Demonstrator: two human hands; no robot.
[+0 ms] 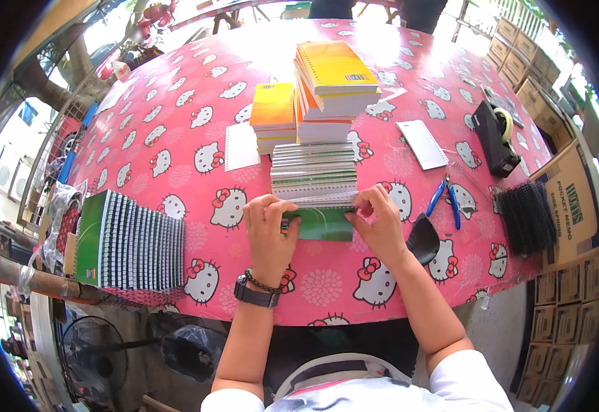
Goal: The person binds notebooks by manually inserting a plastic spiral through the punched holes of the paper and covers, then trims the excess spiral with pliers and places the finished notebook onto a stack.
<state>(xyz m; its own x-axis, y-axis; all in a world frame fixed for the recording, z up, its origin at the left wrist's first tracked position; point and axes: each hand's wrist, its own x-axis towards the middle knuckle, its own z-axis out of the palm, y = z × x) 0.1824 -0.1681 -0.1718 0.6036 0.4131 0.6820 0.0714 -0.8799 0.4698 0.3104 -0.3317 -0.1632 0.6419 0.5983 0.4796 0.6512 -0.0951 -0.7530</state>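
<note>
Between my hands lies a small notebook with a green cover (323,224), at the near end of a row of unbound white pads and green covers (313,172). My left hand (271,223) pinches its left edge, thumb on the cover. At the far right corner, my right hand (378,216) has thumb and fingertips closed on its edge. Beyond the row rise a tall stack of yellow-orange notebooks (337,69) and a shorter yellow-orange stack (272,110). Right of my right hand are blue-handled pliers (443,200) and a black scoop-like dish (423,239).
Bound green notebooks (135,240) stand at the table's left edge. A bundle of black wire coils (526,218), a tape dispenser (495,137) and a white pad (421,144) lie on the right. Another white sheet (240,147) lies by the shorter stack. Cardboard boxes (574,206) line the right side.
</note>
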